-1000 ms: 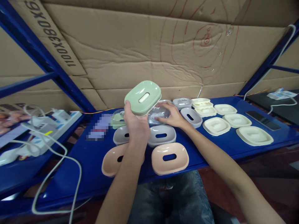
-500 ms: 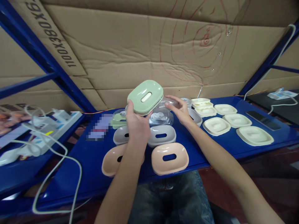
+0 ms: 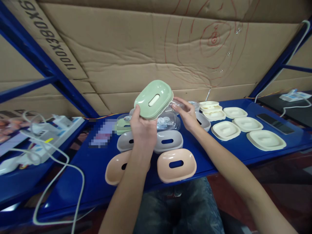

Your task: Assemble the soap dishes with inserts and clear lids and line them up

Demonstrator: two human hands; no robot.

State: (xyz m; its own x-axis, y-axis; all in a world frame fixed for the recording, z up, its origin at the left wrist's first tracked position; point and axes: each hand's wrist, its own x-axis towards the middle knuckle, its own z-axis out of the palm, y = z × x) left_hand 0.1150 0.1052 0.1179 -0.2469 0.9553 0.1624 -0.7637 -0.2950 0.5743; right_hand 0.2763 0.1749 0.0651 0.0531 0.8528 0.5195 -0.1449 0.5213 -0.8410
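Head view — left hand (image 3: 142, 130) clamped on a raised green dish (image 3: 153, 99); right hand (image 3: 187, 113) pinching a clear lid (image 3: 170, 121) just beside it, above grey dishes (image 3: 168, 141) on the blue shelf (image 3: 97, 162).

Bare forearms, sleeveless to view; blue jeans (image 3: 177, 208)

the left hand (image 3: 142, 128) has raised the green soap dish (image 3: 153, 99) a little higher and tipped it more steeply. the right hand (image 3: 186, 112) has come up off the clear lid (image 3: 168, 121), where it lay flat a second ago, and now pinches what looks like a clear plastic piece beside the dish's right edge.
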